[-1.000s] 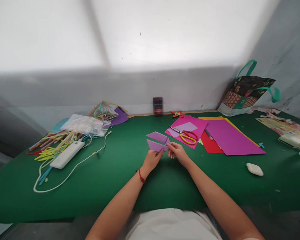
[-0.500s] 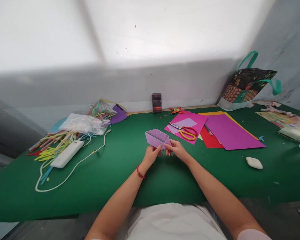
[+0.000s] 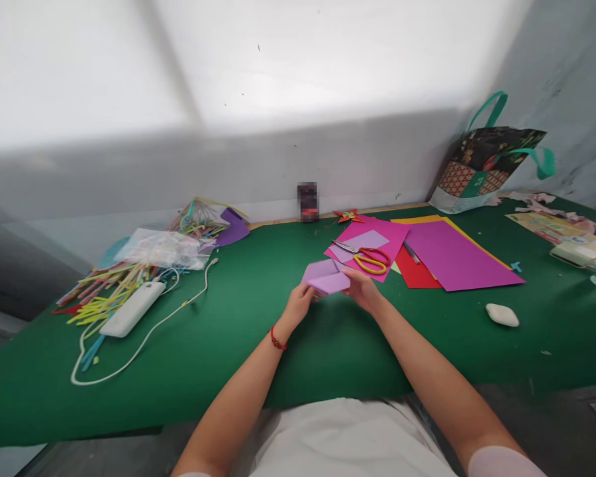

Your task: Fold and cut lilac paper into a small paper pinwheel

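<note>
A folded piece of light purple paper (image 3: 328, 278) is held up over the green table, between my two hands. My left hand (image 3: 300, 302) pinches its lower left side. At its right edge, my right hand (image 3: 361, 289) grips it with the thumb near the top corner. Some fingers of both hands are hidden behind the paper. Just beyond my right hand lie scissors (image 3: 370, 258) with one red and one yellow handle, on a light purple sheet (image 3: 372, 238) and a magenta sheet (image 3: 345, 232).
Right of the scissors lie a large purple sheet (image 3: 464, 258), a red sheet (image 3: 414, 271) and a pen (image 3: 411, 252). A white case (image 3: 502, 315) sits nearer. Leftward are a white power bank (image 3: 132, 309) with its cable, paper strips (image 3: 87, 305) and a plastic bag (image 3: 163, 248). A bag (image 3: 487, 169) leans at the back right.
The folded paper has been turned and tilted, so its open slit no longer shows the same way. My hands have moved apart to its left and right sides.
</note>
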Demonstrator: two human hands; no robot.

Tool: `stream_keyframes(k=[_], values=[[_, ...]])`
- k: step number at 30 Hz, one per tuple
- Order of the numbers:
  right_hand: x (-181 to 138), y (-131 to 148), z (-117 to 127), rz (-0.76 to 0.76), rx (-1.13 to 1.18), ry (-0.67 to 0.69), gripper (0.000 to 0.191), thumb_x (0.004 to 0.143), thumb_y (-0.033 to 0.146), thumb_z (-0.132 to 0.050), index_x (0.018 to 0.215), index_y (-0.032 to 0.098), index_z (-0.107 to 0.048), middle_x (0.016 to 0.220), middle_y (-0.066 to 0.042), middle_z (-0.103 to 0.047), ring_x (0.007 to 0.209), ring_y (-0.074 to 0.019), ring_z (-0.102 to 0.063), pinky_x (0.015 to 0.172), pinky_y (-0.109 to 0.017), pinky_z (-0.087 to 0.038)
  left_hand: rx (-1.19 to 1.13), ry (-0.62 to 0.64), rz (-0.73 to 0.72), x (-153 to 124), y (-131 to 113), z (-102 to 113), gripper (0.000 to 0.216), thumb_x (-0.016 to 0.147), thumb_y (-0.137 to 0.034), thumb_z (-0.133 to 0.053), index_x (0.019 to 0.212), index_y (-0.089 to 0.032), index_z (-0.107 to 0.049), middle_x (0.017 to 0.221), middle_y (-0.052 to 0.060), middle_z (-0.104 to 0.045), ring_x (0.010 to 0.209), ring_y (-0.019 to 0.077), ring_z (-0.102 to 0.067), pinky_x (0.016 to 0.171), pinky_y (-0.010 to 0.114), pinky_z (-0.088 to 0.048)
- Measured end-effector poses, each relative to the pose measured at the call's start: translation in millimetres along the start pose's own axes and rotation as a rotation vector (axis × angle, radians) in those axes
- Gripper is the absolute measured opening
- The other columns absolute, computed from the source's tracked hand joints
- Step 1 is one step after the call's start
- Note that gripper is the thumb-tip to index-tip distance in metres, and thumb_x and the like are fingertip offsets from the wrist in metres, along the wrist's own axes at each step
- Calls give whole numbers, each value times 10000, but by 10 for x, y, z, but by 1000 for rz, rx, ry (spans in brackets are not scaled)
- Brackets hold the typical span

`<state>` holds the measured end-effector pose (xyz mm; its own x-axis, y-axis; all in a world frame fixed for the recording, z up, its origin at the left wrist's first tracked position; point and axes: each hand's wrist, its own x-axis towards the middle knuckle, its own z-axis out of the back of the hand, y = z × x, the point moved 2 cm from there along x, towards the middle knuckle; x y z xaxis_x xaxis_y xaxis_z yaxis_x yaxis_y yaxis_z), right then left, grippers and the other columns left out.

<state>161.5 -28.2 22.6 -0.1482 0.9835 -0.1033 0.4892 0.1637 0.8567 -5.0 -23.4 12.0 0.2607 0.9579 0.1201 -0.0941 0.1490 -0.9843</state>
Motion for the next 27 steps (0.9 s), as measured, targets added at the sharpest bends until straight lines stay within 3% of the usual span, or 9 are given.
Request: stream_keyframes(k=[3,6,9,13,16,18,20,24,27], values=[[-42,12,-4,-84,-101,107,259,568,352,-697,694,168,-565,541,38,-487,478,-89,-431,418,-214,-290,-152,-107,65,41,8,110,494,789,-578,-439,899,-151,-663,822,82,-684,756,200,-634,679,310,-499],[-46,-14,-24,-59,-218,155,269,592,366,-714,669,170,-547,536,49,-481,464,-79,-435,412,-208,-302,-140,-64,52,10,-48,137,529,763,-605,-471,931,-142,-662,911,105,-690,840,220,-641,751,326,-503],[-4,-44,-22,71,-355,99,319,622,441,-706,632,181,-522,519,52,-491,428,-77,-430,386,-212,-304,65,-25,-63,-75,-125,89,399,727,-434,-614,1022,-167,-644,1007,84,-684,885,223,-645,785,336,-514],[26,-55,-35,232,-473,-48,341,610,506,-700,729,204,-595,467,52,-496,374,-100,-422,343,-236,-308,321,-89,-381,-182,-216,17,282,851,-282,-477,1072,-219,-640,1079,62,-670,977,202,-635,871,366,-505],[-2,-49,-103,192,-340,27,433,635,567,-654,881,212,-640,649,-18,-628,544,-161,-568,421,-264,-432,554,-110,-666,-222,-269,-22,317,892,-190,-402,1107,-260,-624,1161,48,-633,1105,181,-572,952,372,-457],[-27,-40,-144,128,-187,116,512,676,648,-553,907,201,-648,811,-64,-668,729,-203,-623,544,-299,-502,708,-93,-779,-223,-274,-45,356,893,-140,-389,1141,-281,-601,1175,41,-625,1145,177,-543,982,387,-423],[-36,-37,-150,76,-83,141,559,690,688,-494,883,188,-657,853,-79,-674,804,-212,-627,633,-318,-516,830,-61,-824,-210,-256,-65,381,889,-113,-387,1164,-289,-583,1184,37,-620,1169,182,-522,1007,409,-389],[-2,-73,-86,58,-47,2,461,550,555,-723,829,194,-658,752,-25,-659,692,-162,-605,627,-279,-505,959,3,-833,-178,-189,-95,385,882,-100,-397,1167,-285,-578,1155,30,-638,1171,193,-520,1033,442,-341],[35,-114,-54,65,-55,-41,441,513,516,-760,786,188,-648,685,0,-630,639,-144,-574,604,-273,-497,956,15,-832,-164,-161,-102,374,869,-103,-436,1166,-283,-574,1151,32,-640,1168,207,-521,1039,467,-321]])
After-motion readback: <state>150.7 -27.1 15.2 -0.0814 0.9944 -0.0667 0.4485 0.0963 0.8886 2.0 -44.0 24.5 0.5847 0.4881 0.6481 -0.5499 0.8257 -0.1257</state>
